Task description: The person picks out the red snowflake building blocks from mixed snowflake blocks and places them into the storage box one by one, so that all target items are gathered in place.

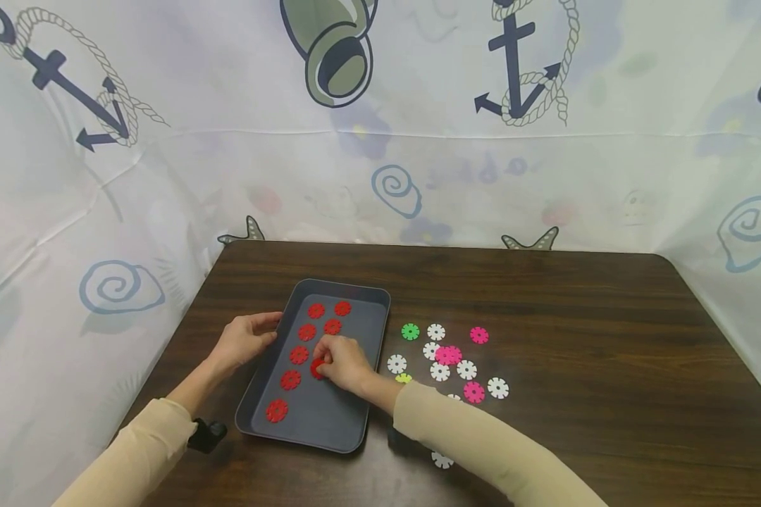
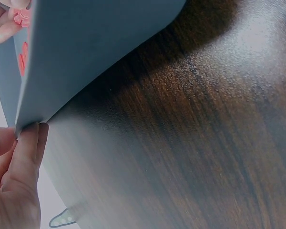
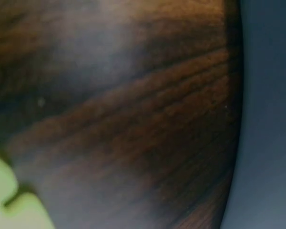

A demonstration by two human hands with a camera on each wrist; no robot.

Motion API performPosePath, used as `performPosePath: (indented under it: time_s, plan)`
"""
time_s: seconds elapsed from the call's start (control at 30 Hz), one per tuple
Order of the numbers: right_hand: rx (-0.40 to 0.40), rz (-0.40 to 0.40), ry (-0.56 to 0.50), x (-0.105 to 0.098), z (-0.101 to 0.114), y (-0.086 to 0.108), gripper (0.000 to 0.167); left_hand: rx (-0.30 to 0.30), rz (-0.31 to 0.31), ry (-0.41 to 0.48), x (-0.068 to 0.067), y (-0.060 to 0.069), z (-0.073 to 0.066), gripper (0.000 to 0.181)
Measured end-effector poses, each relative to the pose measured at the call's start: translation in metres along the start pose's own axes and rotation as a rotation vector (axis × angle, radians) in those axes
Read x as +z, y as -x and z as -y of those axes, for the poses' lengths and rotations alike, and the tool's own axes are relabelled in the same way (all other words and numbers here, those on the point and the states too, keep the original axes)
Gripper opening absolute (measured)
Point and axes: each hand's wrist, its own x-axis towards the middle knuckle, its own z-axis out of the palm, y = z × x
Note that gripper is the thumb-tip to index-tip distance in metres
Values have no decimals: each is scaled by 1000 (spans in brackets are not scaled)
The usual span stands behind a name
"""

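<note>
A dark grey tray [image 1: 336, 415] lies slightly turned on the table, its left rim pinched between the thumb and fingers of my left hand [image 1: 244, 343]. That left hand [image 2: 21, 176] shows at the rim in the left wrist view too. Over the tray's middle, my right hand [image 1: 344, 360] pinches a red notched disc [image 1: 317, 367] by its edge. Several other red discs [image 1: 299, 355] form a column on the tray's left, with two more [image 1: 342, 308], [image 1: 332, 327] starting a second column. The right wrist view leaves out my right hand; it shows the tray's side [image 3: 271, 114].
Right of the tray, several white discs [image 1: 497, 388], pink discs [image 1: 473, 392], a green disc [image 1: 410, 332] and a yellow-green disc [image 1: 404, 378] lie loose on the brown table [image 1: 596, 366]. A patterned curtain [image 1: 456, 190] hangs behind the table's far edge.
</note>
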Motion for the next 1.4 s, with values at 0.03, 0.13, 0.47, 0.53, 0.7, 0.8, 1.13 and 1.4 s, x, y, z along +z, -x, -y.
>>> performPosePath:
  time_s: [0.03,0.13,0.47,0.53,0.7,0.8,1.13,1.4]
  plan:
    - [2,-1,3,0,0,0,13,-1,-1,0,0,0,1,43]
    - [10,-7,13,2,1,0,12,5,-5,4,0,-1,2,43]
    - [1,-16,35,4,2,0,13,24,-15,2,0,-1,4,43]
    - [0,-19,40,5,1,0,13,14,-12,-1,0,-1,4,43]
    - [-12,-18,63,6,0,0,13,9,-9,-4,0,0,3,43]
    - [-25,-15,88,6,-1,0,13,7,-14,-3,0,-1,3,43]
    - [-42,-17,133,7,-1,0,15,12,-16,9,0,0,2,43]
    - [-44,-16,145,8,-1,1,15,5,-4,12,0,1,1,44]
